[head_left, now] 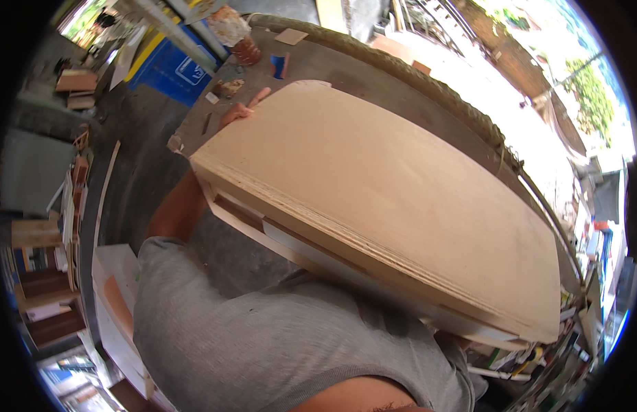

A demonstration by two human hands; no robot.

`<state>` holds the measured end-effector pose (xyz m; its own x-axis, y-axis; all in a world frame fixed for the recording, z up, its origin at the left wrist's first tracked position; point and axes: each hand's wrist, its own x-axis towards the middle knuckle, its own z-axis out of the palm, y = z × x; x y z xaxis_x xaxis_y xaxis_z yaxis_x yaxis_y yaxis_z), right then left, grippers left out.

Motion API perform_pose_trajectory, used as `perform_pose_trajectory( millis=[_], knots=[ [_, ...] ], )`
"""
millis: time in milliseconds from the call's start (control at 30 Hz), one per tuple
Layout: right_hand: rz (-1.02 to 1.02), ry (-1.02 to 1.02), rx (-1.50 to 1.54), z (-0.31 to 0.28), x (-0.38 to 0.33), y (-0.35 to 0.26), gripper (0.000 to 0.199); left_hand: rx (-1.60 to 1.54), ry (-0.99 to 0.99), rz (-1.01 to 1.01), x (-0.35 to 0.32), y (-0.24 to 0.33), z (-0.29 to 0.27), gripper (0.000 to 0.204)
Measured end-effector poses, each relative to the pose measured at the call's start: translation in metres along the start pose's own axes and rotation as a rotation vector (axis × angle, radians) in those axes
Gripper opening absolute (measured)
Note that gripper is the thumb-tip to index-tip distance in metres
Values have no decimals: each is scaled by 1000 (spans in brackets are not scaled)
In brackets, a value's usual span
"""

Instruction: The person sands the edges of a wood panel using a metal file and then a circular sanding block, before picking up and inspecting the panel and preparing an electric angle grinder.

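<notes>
A large pale plywood box [373, 172] with a broad flat face is held tilted in front of my grey shirt. Its near side shows layered edges, shallow gaps and a whitish strip. My left arm reaches around its left end, and my left hand [240, 112] grips the far left edge, with the fingers partly in sight and one finger stretched out. Below the right end only a bit of skin of my right arm [450, 339] shows. The fingers of my right hand are hidden by the box.
Behind the box runs a grey worktable [311, 58] with a reddish container [246, 51], a small blue piece [279, 66] and scraps. A blue and yellow bin [174, 69] stands at the far left. Wooden shelves [51, 302] line the left; clutter [538, 364] lies at the right.
</notes>
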<state>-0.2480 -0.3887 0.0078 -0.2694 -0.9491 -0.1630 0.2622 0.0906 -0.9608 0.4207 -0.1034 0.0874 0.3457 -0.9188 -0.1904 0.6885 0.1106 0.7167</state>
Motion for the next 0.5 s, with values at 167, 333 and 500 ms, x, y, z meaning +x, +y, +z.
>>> perform_pose_trajectory(
  millis=[167, 333, 500],
  knots=[
    [-27, 110, 117, -36, -44, -16, 91, -103, 34, 21, -21, -3, 15, 49],
    [9, 120, 284, -58, -81, -8, 91, 335, 21, -16, -28, 17, -88, 31],
    [85, 132, 416, -40, -118, 9, 90, 872, -148, 167, -33, 20, -112, 20]
  ],
)
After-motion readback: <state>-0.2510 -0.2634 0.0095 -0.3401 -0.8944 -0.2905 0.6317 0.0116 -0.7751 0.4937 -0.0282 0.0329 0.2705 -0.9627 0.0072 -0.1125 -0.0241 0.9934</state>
